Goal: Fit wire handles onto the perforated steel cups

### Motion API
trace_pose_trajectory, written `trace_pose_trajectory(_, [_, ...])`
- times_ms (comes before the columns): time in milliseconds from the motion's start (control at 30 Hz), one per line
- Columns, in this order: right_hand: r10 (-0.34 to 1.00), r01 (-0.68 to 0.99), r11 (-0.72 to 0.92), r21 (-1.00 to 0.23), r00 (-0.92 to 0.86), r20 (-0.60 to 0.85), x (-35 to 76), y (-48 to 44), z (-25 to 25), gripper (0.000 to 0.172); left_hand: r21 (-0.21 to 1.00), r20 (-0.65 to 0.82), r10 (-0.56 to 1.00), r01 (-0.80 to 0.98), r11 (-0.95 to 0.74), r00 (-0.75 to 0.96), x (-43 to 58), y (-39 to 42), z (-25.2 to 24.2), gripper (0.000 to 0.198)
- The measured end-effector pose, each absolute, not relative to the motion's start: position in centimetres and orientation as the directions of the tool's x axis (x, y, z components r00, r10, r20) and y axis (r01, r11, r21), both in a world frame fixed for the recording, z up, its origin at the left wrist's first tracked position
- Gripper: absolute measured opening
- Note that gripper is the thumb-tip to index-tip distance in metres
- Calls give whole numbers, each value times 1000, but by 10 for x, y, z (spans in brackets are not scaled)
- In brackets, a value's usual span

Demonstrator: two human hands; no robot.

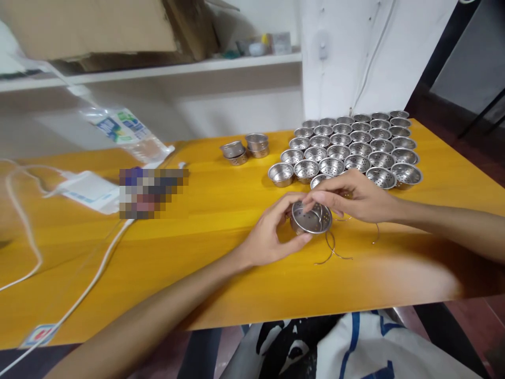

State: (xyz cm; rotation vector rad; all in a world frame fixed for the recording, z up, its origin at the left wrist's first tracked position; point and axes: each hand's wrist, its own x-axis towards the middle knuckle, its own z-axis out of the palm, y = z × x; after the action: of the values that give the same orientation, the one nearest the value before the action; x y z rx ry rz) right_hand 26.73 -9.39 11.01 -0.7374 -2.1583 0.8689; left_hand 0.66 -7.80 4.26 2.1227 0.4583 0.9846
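Note:
My left hand (272, 231) is closed around the side of a small perforated metal filter basket (311, 230), tilted with its open top toward me. Over the basket's far rim reaches my right hand (351, 197), its fingers bent together with the tips at the opening. A thin curved wire ring (321, 215) shows inside the basket just below those fingertips; the fingers partly hide it. On the table close to the basket lie several loose wire rings (333, 252), open-ended and bent.
Rows of matching baskets (361, 136) stand behind my right hand. Two short stacks of baskets (257, 145) sit farther left on the yellow table (221, 210). At left are a white power strip (89, 192), cables and a plastic packet (126, 131). A shelf (189, 69) holds a cardboard box.

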Motion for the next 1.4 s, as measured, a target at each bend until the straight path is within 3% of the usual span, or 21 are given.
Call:
trace_pose_trajectory(133, [661, 143, 546, -826, -678, 320, 269, -85, 108, 31, 862, 418, 628, -69, -502, 656, 6, -74, 44, 59])
trace_pose_trajectory(433, [692, 154, 440, -885, -686, 224, 259, -89, 90, 40, 955, 264, 643, -103, -277, 718, 13, -82, 45, 56])
trace_pose_trajectory(700, [661, 112, 456, -883, -706, 252, 256, -90, 87, 41, 956, 277, 641, -136, -261, 716, 16, -83, 42, 52])
trace_pose_trajectory(933, [653, 108, 505, -856, -696, 297, 255, -93, 86, 43, 982, 188, 682, -112, -154, 706, 18, -90, 48, 56])
trace_pose_trajectory(1267, [691, 112, 405, -907, -687, 224, 256, -93, 89, 37, 964, 238, 696, -81, -252, 678, 14, -85, 45, 55])
trace_pose_trajectory(1400, [799, 113, 407, -907, -525, 293, 259, -87, 89, 30, 864, 435, 715, -30, -502, 548, 13, -80, 42, 53])
